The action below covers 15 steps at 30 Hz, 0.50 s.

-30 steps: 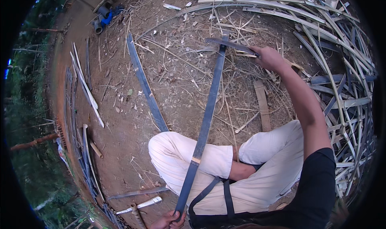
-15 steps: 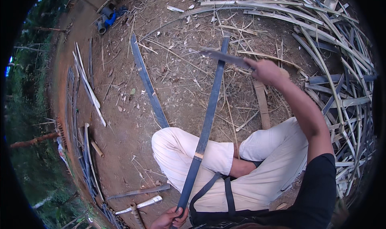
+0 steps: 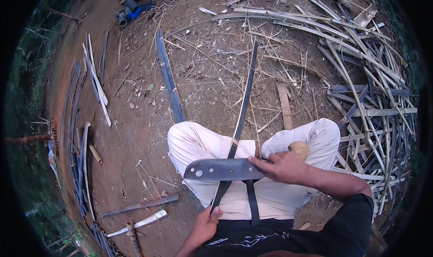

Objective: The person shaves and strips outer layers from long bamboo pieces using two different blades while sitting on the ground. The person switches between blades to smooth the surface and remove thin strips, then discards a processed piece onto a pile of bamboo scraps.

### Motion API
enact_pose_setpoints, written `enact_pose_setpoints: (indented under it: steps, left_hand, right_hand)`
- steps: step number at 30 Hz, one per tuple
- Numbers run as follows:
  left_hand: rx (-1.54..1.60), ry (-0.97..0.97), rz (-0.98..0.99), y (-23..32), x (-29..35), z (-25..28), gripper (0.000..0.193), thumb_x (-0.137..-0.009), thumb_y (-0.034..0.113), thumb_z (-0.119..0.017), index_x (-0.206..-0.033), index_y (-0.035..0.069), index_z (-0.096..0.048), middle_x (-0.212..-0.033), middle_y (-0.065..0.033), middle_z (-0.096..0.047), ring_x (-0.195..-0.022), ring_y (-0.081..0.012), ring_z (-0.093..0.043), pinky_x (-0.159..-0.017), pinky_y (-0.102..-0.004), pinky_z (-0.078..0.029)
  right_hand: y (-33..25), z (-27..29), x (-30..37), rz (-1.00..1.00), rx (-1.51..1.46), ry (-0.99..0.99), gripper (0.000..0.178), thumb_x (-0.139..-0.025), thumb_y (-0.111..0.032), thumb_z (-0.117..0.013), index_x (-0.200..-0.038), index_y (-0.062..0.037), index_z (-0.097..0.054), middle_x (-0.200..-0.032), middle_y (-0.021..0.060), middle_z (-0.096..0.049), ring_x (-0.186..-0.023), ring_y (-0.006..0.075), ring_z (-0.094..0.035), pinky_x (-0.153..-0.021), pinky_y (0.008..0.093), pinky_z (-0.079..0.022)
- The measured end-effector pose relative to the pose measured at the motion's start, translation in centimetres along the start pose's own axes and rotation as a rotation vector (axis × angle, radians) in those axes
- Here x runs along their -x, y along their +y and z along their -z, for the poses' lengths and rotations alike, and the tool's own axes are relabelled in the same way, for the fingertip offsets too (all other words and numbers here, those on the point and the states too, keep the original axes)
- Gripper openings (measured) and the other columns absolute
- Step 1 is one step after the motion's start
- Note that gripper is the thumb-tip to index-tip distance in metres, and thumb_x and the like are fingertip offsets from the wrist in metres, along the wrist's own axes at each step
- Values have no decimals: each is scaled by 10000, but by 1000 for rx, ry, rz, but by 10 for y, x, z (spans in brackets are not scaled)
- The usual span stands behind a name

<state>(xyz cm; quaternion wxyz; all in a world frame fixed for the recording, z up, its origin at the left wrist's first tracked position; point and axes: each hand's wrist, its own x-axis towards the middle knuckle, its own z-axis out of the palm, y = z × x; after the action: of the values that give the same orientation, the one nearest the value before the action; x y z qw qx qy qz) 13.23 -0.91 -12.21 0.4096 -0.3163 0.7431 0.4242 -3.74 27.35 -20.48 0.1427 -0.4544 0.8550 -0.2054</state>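
Observation:
My left hand (image 3: 207, 223) is closed around the near end of a long dark bamboo strip (image 3: 246, 94). The strip slants away over my lap to the littered ground, a pale band crossing it near my knee. Closed on the handle of a machete, my right hand (image 3: 286, 166) has its index finger stretched along the blade. The broad dark blade (image 3: 216, 170), with several round holes, lies crosswise over the strip; whether they touch I cannot tell. Behind that hand shows the round tan butt of the handle (image 3: 298, 149).
Another dark bamboo strip (image 3: 169, 78) lies left of the held one. A tangled heap of split bamboo (image 3: 383, 99) fills the right side. More strips (image 3: 79, 166) lie at the left. A flat brown piece (image 3: 285, 106) rests beyond my right knee.
My right hand has brought the machete back from the far part of the strip to above my lap. The strip now shows narrower, turned toward its edge, and my left hand sits slightly farther forward.

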Motion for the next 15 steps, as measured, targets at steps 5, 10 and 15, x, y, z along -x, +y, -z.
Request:
enact_pose_setpoints:
  steps: [5,10,15]
  left_hand:
    - [-107,106,-79,-18,-8,-16,406,-1066,389,-450,-970,28,-611,-789,-241,-636,-797,-416,-651,-740,-467,-489]
    - [-70,62,-37,-14,-8,-5,400,-1060,373,-465,-961,10,-601,-799,-238,-642,-806,-407,-654,-745,-456,-492]
    - [-72,93,-94,-21,-11,-7,389,-1055,358,-481,-962,1,-605,-802,-215,-651,-792,-364,-658,-741,-438,-493]
  right_hand:
    - [74,-4,-10,-438,11,67,623,-827,-184,-668,-1432,-205,-522,-754,145,-643,-613,346,-666,-577,477,-549]
    - [55,6,-24,-262,86,-129,617,-866,-234,-643,-1461,-266,-482,-823,162,-670,-697,373,-695,-589,489,-563]
    - [155,17,-50,-466,69,-72,630,-843,-217,-655,-1449,-272,-491,-824,157,-669,-716,349,-699,-639,473,-570]
